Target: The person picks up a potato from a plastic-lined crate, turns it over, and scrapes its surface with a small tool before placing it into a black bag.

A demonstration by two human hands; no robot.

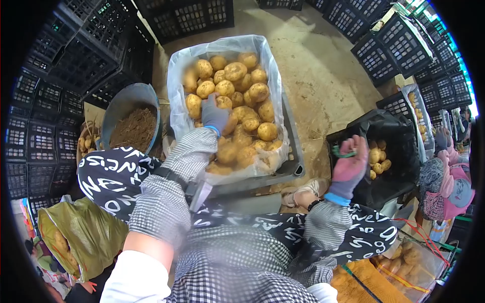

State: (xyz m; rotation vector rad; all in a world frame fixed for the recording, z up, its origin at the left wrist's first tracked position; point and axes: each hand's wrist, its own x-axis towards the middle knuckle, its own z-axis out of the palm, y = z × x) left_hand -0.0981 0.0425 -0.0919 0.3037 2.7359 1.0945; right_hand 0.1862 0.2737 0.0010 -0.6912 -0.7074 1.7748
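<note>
My left hand [214, 115], in a grey glove, reaches into a crate lined with clear plastic [174, 101] and rests among the potatoes [235, 71] there. Its fingers are bent against a potato [223, 102]; whether they grip it is hard to see. My right hand [352, 160], in a pink and grey glove, is raised beside a black-lined crate [399, 136] that holds several smaller potatoes [379, 157]. The fingers of that hand are curled around a thin green strand.
A blue tub [107, 118] of soil stands left of the lined crate. Stacked black crates [106, 40] rise at the left. A green sack [91, 232] is at lower left. Another person [447, 184] sits at the far right.
</note>
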